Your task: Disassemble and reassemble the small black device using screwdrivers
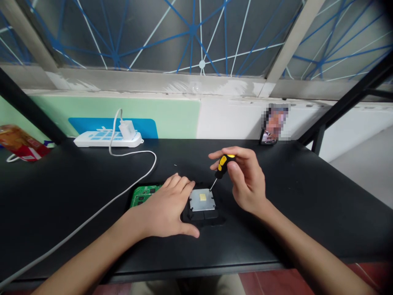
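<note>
My right hand (247,176) grips a small yellow-and-black screwdriver (223,164), tilted, with its tip at the upper right corner of a square metal plate (196,204). A pale yellow pad (203,197) sits in the middle of that plate, which lies in a black plastic housing (204,220). Across the housing's left part rests my left hand (167,205), palm down, thumb stretched out, holding nothing that I can see. A green circuit board (141,196) shows to the left, partly hidden under this hand.
A white cable (101,212) runs over the black table (294,196) from a plug in the white power strip (107,139). At the back right a phone (273,125) leans on the wall. A red snack packet (26,143) lies far left.
</note>
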Motion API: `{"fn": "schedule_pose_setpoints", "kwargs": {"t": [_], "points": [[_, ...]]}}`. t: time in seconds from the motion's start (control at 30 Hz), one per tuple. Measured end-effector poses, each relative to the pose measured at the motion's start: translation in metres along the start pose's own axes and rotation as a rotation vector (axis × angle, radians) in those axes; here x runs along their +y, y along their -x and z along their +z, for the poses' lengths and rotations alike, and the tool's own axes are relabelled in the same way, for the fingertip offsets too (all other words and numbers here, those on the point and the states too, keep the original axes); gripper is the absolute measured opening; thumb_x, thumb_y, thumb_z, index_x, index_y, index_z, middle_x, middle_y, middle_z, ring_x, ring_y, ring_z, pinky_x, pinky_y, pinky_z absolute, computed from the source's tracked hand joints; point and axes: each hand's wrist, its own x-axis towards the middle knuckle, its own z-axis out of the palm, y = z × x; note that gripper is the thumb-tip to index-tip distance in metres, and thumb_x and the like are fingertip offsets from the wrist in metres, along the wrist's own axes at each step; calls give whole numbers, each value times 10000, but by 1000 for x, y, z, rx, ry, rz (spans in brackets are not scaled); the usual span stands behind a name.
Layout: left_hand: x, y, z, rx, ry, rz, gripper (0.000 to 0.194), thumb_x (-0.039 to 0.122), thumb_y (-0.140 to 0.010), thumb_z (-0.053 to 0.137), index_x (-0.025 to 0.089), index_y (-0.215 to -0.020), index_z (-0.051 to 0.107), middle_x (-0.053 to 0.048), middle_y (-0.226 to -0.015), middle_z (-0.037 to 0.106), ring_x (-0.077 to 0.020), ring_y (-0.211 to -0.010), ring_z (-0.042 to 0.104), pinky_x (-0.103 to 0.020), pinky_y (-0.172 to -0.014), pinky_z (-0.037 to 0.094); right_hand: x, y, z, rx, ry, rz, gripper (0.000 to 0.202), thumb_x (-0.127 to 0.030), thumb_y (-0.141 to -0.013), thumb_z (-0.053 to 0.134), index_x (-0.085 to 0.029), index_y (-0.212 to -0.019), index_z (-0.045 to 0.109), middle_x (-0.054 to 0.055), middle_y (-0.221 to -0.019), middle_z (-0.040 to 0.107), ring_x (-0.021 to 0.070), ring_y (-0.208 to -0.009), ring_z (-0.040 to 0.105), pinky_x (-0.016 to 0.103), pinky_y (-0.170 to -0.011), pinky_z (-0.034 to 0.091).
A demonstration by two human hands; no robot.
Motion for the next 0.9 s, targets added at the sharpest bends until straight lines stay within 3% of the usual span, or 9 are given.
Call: {"fn": "schedule_pose_setpoints", "kwargs": {"t": [0.13, 0.3, 0.57, 0.77, 0.9], "points": [[1, 0, -2, -1, 13, -3, 1086, 798, -761, 662, 94, -1526, 350, -209, -1465, 473, -450, -1432, 360, -598, -1222, 201, 1, 4, 6, 1, -30, -57, 253, -253, -1045, 418, -301, -1268, 527, 49, -1255, 700, 178, -897, 729, 408, -761, 593], [1, 1, -2, 3, 25, 0, 1069, 796, -766, 653, 120, -1535, 343, -198, -1456, 484, -453, -1423, 371, -612, -1211, 209, 10, -8, 5, -35, 39, -116, 340, -285, -956, 607, -313, -1288, 542, 61, -1218, 632, 218, -992, 661, 449, -830, 560], [-1, 0, 0, -13, 20, -4, 1156, 815, -759, 638, 125, -1589, 224, -225, -1517, 430, -453, -1473, 309, -596, -1206, 219, 22, -22, 11, 225, 139, -225, 240, -334, -885, 720, -301, -1108, 637, 28, -959, 543, 200, -848, 553, 366, -670, 485], [1, 1, -1, -21, 13, -21, 1166, 792, -765, 659, 108, -1595, 209, -236, -1546, 398, -458, -1493, 272, -587, -1207, 218, 16, -20, 11, 313, 202, -227, 256, -218, -846, 774, -287, -1052, 639, 10, -912, 553, 174, -830, 547, 333, -655, 460], [-1, 0, 0, -17, 20, -16, 1158, 798, -766, 649, 130, -1601, 205, -236, -1559, 386, -458, -1496, 267, -601, -1206, 209, 13, -20, 11, 327, 276, -217, 246, -229, -831, 785, -280, -1024, 642, -1, -873, 569, 169, -789, 546, 335, -630, 448]]}}
